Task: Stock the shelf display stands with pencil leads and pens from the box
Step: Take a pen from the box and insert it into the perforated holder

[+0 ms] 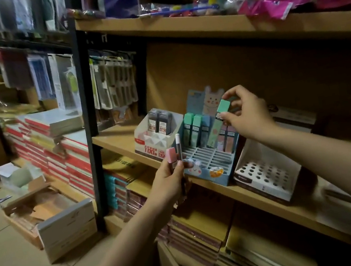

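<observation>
Mint-green plastic is showing between the fingers of the right hand (pixel 244 112), which is pinching the cap end of a green lead case (pixel 221 113) and lowering it into the back row of the blue display stand (pixel 210 162) on the wooden shelf (pixel 262 190). The left hand (pixel 171 180) is curling around a pink lead case (pixel 171 157) and a white-tipped pen (pixel 178 146), holding both just in front of the stand. Judging from here, the green case is tilting as it is going in, so it may be catching on a slot divider or knocking the neighbouring cases (pixel 195 129) over; the pen is standing loosely in the left grip and could be slipping out. The white stand with round holes (pixel 268 175) is sitting beside it, apparently unfilled. The room is dim, so labels are staying illegible, and the open box on the floor (pixel 50 213) is hiding its contents.
</observation>
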{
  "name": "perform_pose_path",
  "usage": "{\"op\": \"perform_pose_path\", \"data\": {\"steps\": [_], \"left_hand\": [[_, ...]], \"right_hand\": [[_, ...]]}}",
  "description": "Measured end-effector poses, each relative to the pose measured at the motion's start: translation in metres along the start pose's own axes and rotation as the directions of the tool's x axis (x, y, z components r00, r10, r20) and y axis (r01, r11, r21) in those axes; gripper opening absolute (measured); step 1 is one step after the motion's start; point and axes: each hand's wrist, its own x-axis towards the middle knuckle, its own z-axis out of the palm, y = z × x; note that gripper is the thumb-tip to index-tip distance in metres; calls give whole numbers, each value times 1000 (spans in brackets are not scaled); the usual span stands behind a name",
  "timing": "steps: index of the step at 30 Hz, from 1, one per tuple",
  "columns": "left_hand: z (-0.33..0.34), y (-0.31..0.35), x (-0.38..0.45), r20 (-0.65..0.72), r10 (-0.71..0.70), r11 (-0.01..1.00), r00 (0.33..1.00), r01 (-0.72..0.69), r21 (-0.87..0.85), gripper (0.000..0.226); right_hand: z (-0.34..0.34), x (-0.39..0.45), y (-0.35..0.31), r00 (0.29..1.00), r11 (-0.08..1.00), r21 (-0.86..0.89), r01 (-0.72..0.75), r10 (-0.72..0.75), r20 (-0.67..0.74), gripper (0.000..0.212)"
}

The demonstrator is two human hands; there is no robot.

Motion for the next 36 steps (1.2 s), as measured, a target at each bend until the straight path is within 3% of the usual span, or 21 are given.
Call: {"op": "perform_pose_path", "data": {"steps": [6, 24, 31, 36], "left_hand": [[-19, 0, 23, -82, 26, 993, 996, -16, 117, 31], [-31, -13, 32, -52, 0, 992, 999, 7, 130, 27], [-31, -13, 32, -51, 13, 993, 999, -7, 120, 21], [-33, -12, 29, -34, -15, 998, 999, 17, 54, 23]], "right_hand": [[38, 26, 3, 999, 998, -56, 33, -35, -25, 28], [104, 36, 11, 1000, 993, -115, 11, -11, -6, 24], [115, 37, 17, 998, 978, -208, 23, -35, -56, 30], [111, 32, 11, 999, 974, -225, 37, -42, -15, 40]]}}
